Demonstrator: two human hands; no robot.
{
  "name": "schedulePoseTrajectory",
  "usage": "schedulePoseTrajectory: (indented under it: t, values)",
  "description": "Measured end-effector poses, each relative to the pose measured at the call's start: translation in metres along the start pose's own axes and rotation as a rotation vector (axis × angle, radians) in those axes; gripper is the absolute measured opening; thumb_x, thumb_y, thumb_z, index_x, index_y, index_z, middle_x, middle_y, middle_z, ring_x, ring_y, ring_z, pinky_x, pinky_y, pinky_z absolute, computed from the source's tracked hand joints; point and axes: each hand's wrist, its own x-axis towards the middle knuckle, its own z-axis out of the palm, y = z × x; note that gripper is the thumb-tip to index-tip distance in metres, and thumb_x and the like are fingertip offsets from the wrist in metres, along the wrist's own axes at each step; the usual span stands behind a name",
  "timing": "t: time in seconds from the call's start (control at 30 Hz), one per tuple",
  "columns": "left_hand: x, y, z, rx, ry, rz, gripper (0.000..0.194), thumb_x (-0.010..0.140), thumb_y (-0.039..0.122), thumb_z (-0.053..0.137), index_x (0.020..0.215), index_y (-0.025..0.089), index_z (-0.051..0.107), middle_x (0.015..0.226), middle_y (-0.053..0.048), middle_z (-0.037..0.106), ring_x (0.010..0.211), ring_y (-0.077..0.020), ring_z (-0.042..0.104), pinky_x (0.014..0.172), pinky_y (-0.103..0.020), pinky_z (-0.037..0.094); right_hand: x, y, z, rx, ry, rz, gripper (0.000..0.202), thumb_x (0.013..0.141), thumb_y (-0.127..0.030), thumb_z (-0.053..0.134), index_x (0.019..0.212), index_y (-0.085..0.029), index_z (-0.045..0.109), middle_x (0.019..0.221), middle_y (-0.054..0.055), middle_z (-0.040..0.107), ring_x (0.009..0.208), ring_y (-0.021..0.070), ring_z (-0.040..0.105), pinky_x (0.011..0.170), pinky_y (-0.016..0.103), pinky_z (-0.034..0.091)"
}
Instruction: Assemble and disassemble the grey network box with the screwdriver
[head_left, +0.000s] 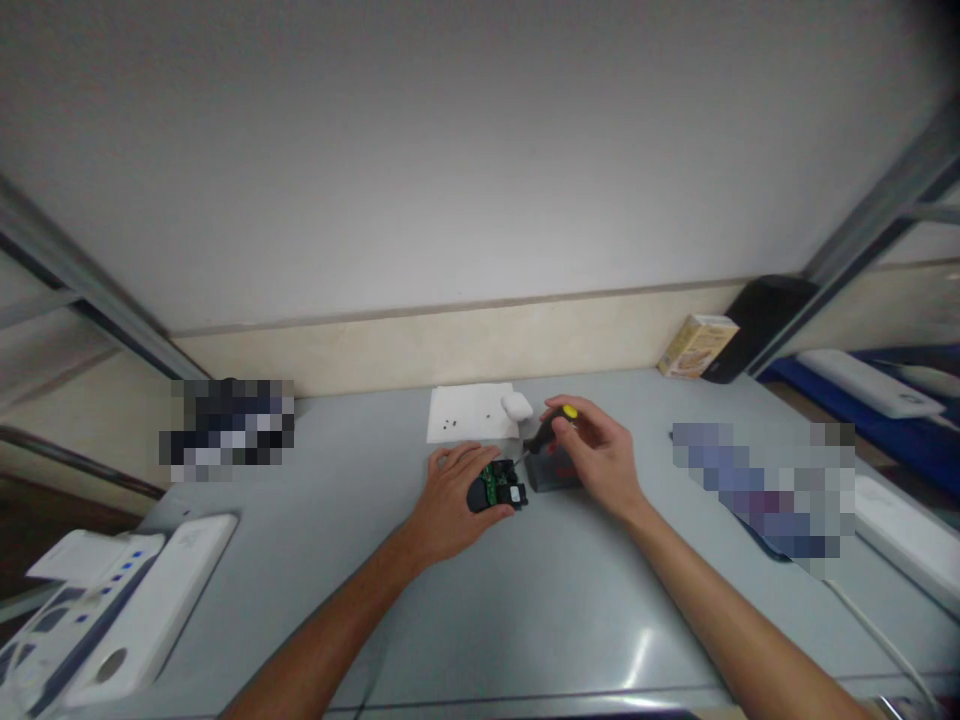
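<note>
My left hand [457, 500] is closed around an opened black computer mouse [504, 486], whose green circuit board shows. Its thumb lies along the near edge and the other fingers along the far side. My right hand [600, 450] grips a screwdriver [545, 430] with a dark handle and a yellow end. The screwdriver leans down to the left, its thin shaft reaching the mouse's upper right part; whether the tip sits in a screw I cannot tell. Partly hidden under my right hand is a dark grey box [553, 474] with red marks.
Behind my hands lies a white paper sheet [469, 400] with several tiny dark pieces and a small white rounded thing [516, 406]. A yellow carton [697, 346] stands by the back wall. Long white boxes [161, 610] lie at left; blurred-out items lie on both sides.
</note>
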Motion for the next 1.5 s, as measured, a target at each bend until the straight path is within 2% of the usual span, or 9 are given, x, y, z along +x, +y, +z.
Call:
schedulePoseTrajectory:
  t: [0.3, 0.5, 0.63, 0.77, 0.9, 1.03, 1.3, 1.43, 1.5]
  values:
    - [0.001, 0.000, -0.004, -0.041, -0.046, -0.028, 0.064, 0.081, 0.045, 0.081, 0.138, 0.028, 0.058, 0.134, -0.008, 0.067, 0.134, -0.0283, 0.051, 0.115, -0.051, 0.029, -0.010, 0.000, 0.002, -0.006, -0.008, 0.048, 0.029, 0.090, -0.043, 0.067, 0.110, -0.022, 0.071, 0.094, 0.005, 0.069, 0.063, 0.0131, 0.063, 0.049, 0.021, 0.054]
    - [0.001, 0.002, -0.007, -0.078, -0.058, -0.045, 0.060, 0.082, 0.044, 0.080, 0.136, 0.027, 0.059, 0.133, -0.007, 0.067, 0.132, -0.0274, 0.053, 0.115, -0.050, 0.029, -0.012, 0.003, 0.001, 0.002, -0.030, 0.067, 0.031, 0.091, -0.043, 0.065, 0.115, -0.023, 0.070, 0.097, 0.005, 0.069, 0.066, 0.0137, 0.064, 0.055, 0.023, 0.055]
    - [0.003, 0.005, -0.009, -0.099, -0.068, -0.040, 0.055, 0.082, 0.043, 0.080, 0.132, 0.027, 0.061, 0.131, -0.006, 0.068, 0.129, -0.0270, 0.056, 0.114, -0.049, 0.030, -0.011, 0.002, 0.001, -0.026, -0.130, 0.016, 0.033, 0.095, -0.041, 0.060, 0.121, -0.023, 0.067, 0.102, 0.006, 0.072, 0.084, 0.0180, 0.069, 0.071, 0.028, 0.058]
    - [0.003, 0.006, -0.011, -0.098, -0.072, -0.041, 0.050, 0.084, 0.042, 0.078, 0.128, 0.026, 0.063, 0.131, -0.007, 0.069, 0.128, -0.0274, 0.056, 0.115, -0.050, 0.029, -0.003, -0.013, 0.003, -0.081, -0.262, -0.088, 0.027, 0.098, -0.034, 0.056, 0.120, -0.022, 0.068, 0.105, 0.006, 0.073, 0.096, 0.0193, 0.069, 0.087, 0.032, 0.054]
    - [0.001, 0.003, -0.007, -0.086, -0.064, -0.018, 0.045, 0.086, 0.042, 0.076, 0.125, 0.025, 0.064, 0.133, -0.008, 0.067, 0.128, -0.0284, 0.056, 0.114, -0.052, 0.030, 0.006, -0.031, 0.009, -0.173, -0.394, -0.135, 0.026, 0.098, -0.024, 0.054, 0.119, -0.024, 0.069, 0.108, 0.005, 0.074, 0.098, 0.0187, 0.067, 0.089, 0.032, 0.051]
    - [-0.001, -0.003, 0.001, -0.057, -0.035, 0.019, 0.045, 0.085, 0.043, 0.077, 0.124, 0.026, 0.063, 0.132, -0.008, 0.068, 0.127, -0.0294, 0.056, 0.111, -0.051, 0.033, 0.009, -0.042, 0.016, -0.237, -0.461, -0.179, 0.023, 0.096, -0.024, 0.059, 0.115, -0.024, 0.070, 0.111, 0.006, 0.073, 0.096, 0.0191, 0.066, 0.087, 0.032, 0.050]
    - [-0.003, -0.004, 0.008, -0.011, 0.014, 0.036, 0.047, 0.086, 0.039, 0.076, 0.129, 0.028, 0.060, 0.132, -0.005, 0.068, 0.127, -0.0304, 0.057, 0.108, -0.051, 0.035, 0.004, -0.050, 0.024, -0.227, -0.454, -0.127, 0.013, 0.092, -0.026, 0.066, 0.104, -0.023, 0.069, 0.098, 0.004, 0.071, 0.085, 0.0175, 0.063, 0.078, 0.030, 0.048]
    - [-0.002, -0.001, 0.007, -0.013, 0.010, 0.027, 0.045, 0.087, 0.039, 0.076, 0.128, 0.029, 0.061, 0.133, -0.005, 0.068, 0.128, -0.0300, 0.057, 0.108, -0.051, 0.034, -0.001, -0.037, 0.034, 0.036, -0.337, -0.013, 0.018, 0.090, -0.034, 0.070, 0.098, -0.023, 0.058, 0.102, 0.004, 0.070, 0.093, 0.0190, 0.065, 0.086, 0.033, 0.049]
    - [-0.002, 0.001, 0.005, -0.019, 0.012, 0.015, 0.044, 0.087, 0.039, 0.076, 0.127, 0.029, 0.061, 0.133, -0.005, 0.068, 0.128, -0.0295, 0.056, 0.109, -0.051, 0.032, -0.005, -0.029, 0.040, 0.192, -0.274, 0.062, 0.024, 0.092, -0.039, 0.068, 0.095, -0.024, 0.049, 0.095, 0.002, 0.069, 0.087, 0.0178, 0.064, 0.081, 0.031, 0.049]
